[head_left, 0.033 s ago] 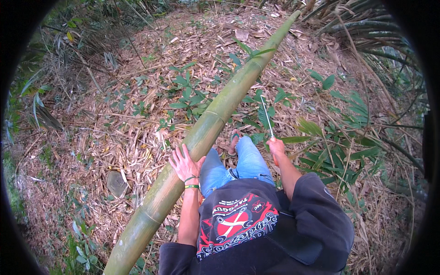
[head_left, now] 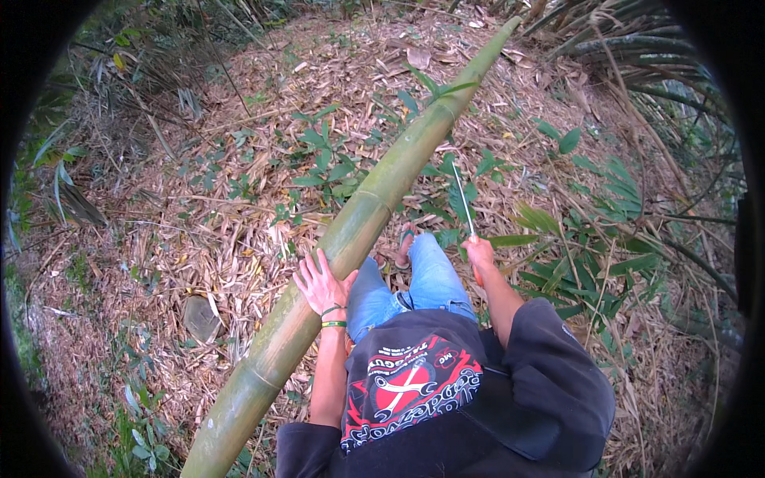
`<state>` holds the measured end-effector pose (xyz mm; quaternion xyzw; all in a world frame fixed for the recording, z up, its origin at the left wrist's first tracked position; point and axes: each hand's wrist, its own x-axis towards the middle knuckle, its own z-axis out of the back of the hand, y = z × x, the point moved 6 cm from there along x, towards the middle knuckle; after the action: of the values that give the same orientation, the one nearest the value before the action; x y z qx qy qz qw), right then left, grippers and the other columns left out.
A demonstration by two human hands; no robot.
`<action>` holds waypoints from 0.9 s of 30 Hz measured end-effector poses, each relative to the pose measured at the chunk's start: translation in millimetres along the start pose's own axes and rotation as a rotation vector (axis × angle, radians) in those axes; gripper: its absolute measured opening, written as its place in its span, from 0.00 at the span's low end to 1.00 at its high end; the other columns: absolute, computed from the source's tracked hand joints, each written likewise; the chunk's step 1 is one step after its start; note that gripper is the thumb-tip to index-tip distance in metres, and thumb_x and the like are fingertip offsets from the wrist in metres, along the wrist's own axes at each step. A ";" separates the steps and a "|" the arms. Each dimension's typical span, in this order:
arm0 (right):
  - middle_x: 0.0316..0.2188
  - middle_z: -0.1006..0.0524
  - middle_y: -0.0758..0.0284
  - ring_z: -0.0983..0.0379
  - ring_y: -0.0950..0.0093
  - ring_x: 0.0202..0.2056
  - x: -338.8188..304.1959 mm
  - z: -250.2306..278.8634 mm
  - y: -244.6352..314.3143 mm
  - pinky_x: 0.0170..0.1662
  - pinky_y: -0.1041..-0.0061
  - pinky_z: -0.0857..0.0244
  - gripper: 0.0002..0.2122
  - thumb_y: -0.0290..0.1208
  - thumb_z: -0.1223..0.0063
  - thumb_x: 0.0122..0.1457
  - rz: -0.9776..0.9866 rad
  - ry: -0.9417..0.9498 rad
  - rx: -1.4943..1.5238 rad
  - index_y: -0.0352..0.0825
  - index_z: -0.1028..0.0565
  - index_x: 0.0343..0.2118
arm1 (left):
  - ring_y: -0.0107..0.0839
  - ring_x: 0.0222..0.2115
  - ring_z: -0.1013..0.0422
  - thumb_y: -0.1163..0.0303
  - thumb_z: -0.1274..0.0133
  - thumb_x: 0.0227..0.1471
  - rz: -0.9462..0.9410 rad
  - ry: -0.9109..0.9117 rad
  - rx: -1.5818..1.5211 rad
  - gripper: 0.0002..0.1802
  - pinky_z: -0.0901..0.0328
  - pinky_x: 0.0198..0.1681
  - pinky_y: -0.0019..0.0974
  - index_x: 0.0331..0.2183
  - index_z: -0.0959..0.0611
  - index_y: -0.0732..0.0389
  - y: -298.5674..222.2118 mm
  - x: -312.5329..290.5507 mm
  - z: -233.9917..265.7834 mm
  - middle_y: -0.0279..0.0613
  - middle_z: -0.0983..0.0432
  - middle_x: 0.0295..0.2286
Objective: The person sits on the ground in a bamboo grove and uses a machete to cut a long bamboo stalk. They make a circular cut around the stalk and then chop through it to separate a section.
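Note:
A thick green bamboo pole (head_left: pixel 351 227) slants from the lower left up to the far right, with ringed joints along it. My left hand (head_left: pixel 325 288) lies on its upper side, fingers outstretched and the palm against the bamboo. To the right of the pole, my right hand (head_left: pixel 480 256) is wrapped round the orange handle of a long-bladed tool (head_left: pixel 461 195). Its narrow blade points away from me and stands apart from the bamboo. Seen nearly edge-on, it could be a saw or a machete; I cannot tell which.
Dry bamboo leaves (head_left: pixel 223 271) cover the ground. A cut stump (head_left: pixel 202 319) sits left of the pole. Leafy green plants (head_left: pixel 590 279) grow to my right, and bamboo stems (head_left: pixel 637 52) crowd the far right. My sandalled foot (head_left: pixel 406 245) is beside the pole.

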<state>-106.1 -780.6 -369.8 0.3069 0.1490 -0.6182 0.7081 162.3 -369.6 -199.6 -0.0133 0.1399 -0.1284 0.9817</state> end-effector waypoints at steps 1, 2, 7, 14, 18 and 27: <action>0.29 0.18 0.55 0.19 0.61 0.33 -6.6 -4.5 4.7 0.39 0.63 0.28 0.17 0.43 0.39 0.48 -0.007 0.017 -0.003 0.32 0.19 0.32 | 0.46 0.63 0.44 0.33 0.36 0.34 -0.001 0.011 0.001 0.59 0.57 0.67 0.57 0.62 0.35 0.53 2.3 -2.6 -1.1 0.48 0.37 0.59; 0.22 0.20 0.59 0.21 0.66 0.24 -27.1 0.0 25.2 0.32 0.66 0.29 0.16 0.43 0.38 0.47 -0.096 0.089 0.098 0.33 0.20 0.30 | 0.45 0.63 0.44 0.33 0.36 0.34 -0.001 0.005 0.019 0.58 0.57 0.67 0.57 0.62 0.35 0.53 4.7 -4.3 -2.0 0.48 0.37 0.59; 0.17 0.23 0.63 0.25 0.70 0.19 -46.7 20.0 45.3 0.27 0.68 0.31 0.14 0.41 0.35 0.46 -0.068 0.013 0.142 0.34 0.20 0.28 | 0.45 0.63 0.44 0.34 0.35 0.35 -0.032 -0.025 0.010 0.57 0.57 0.67 0.58 0.62 0.34 0.51 2.5 -4.7 -2.4 0.45 0.37 0.60; 0.22 0.20 0.61 0.23 0.68 0.22 -54.9 39.3 53.3 0.31 0.66 0.30 0.15 0.42 0.35 0.46 -0.082 0.023 0.003 0.34 0.19 0.29 | 0.45 0.63 0.44 0.35 0.35 0.35 -0.008 -0.019 -0.006 0.56 0.58 0.67 0.58 0.62 0.33 0.51 10.0 -1.0 -3.3 0.43 0.37 0.60; 0.26 0.18 0.59 0.20 0.65 0.29 -30.2 27.5 32.1 0.38 0.66 0.29 0.17 0.44 0.35 0.45 -0.060 0.023 -0.086 0.35 0.18 0.33 | 0.45 0.63 0.45 0.35 0.35 0.36 -0.032 -0.013 -0.007 0.55 0.59 0.68 0.58 0.62 0.33 0.51 5.2 -1.1 2.7 0.43 0.38 0.60; 0.23 0.20 0.63 0.22 0.70 0.23 -4.6 -0.8 74.3 0.30 0.69 0.29 0.13 0.39 0.36 0.48 -0.036 0.069 0.072 0.34 0.18 0.31 | 0.44 0.63 0.45 0.36 0.35 0.36 -0.014 0.001 -0.031 0.55 0.60 0.68 0.59 0.62 0.33 0.51 6.8 -1.3 -2.4 0.42 0.38 0.60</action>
<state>-35.0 -773.0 -349.1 0.3504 0.1566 -0.6247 0.6800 162.1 -362.7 -201.9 -0.0293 0.1422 -0.1331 0.9804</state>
